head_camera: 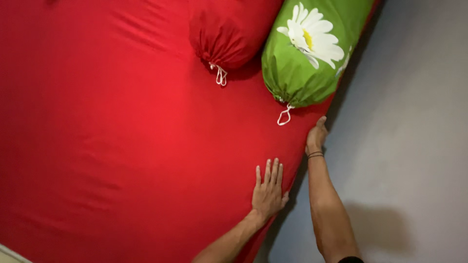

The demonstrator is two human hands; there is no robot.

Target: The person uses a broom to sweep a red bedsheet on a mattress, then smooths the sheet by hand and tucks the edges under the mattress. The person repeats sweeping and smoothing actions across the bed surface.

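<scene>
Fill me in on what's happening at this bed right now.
A person leans over a mattress covered by a red sheet. The left hand lies flat on the sheet near its edge. The right hand reaches down the side of the mattress by the grey wall, fingers at the sheet's edge. A red bolster and a green bolster with a daisy print lie at the top.

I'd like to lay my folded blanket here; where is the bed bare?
The wide stretch of red sheet left of the left hand and below the red bolster is free. The top right is crowded: green daisy bolster, right hand at the edge.
</scene>
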